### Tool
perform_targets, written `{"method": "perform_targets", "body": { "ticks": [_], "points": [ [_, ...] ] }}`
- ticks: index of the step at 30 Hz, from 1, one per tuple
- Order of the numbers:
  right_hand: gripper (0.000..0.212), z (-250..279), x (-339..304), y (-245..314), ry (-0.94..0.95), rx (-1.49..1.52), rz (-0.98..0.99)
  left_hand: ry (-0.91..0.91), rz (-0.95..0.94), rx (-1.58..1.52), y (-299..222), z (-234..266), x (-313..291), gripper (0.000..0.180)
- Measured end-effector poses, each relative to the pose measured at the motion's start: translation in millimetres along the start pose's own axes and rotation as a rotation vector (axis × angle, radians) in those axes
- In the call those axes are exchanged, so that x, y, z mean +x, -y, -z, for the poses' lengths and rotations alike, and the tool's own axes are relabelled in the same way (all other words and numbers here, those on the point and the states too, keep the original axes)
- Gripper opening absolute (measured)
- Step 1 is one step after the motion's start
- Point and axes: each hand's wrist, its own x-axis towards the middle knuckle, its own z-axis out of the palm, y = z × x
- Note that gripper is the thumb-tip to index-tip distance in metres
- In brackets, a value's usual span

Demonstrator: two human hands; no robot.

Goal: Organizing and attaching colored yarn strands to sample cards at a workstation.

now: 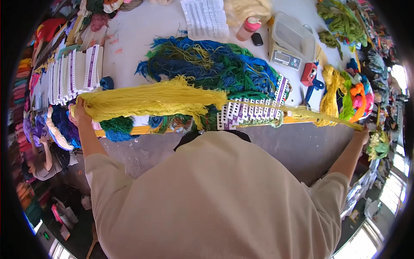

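Observation:
A long hank of yellow thread (151, 101) stretches across the front of the table between my two hands. Its thick, loose bundle is at the left, where my left hand (80, 113) is closed around the end. Toward the right it thins to a narrow strand, and my right hand (362, 135), arm held far out, is closed on that end. Behind the hank lies a tangled heap of blue and green thread (211, 64). White punched cards with purple strips (250, 113) lie in an overlapping row just under the thin strand.
More punched cards (75, 73) stand at the left. A scale (284, 58) with a clear plastic tub (295, 34), a pink-lidded bottle (249, 29), scissors (305, 99) and a printed sheet (205, 19) lie farther back. Colored hanks (358, 97) sit at right. Another person (45, 164) is at far left.

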Motion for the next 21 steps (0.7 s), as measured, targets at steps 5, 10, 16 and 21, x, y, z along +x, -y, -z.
{"method": "perform_targets", "body": {
  "ticks": [5,10,16,21],
  "points": [
    [0.024,-60,-166,-119,0.199,0.103,-0.160,0.410,0.163,0.093,27,-42,-130,0.024],
    [0.031,-144,-339,-230,0.661,-0.212,-0.450,0.817,0.180,0.712,128,-201,-301,0.038],
    [0.019,-206,-473,-322,1.273,-0.912,-0.046,0.969,-0.623,1.157,255,-251,-341,0.045],
    [0.025,-220,-500,-334,1.355,-1.210,0.458,1.046,-0.641,1.177,258,-254,-327,0.038]
  ]
}}
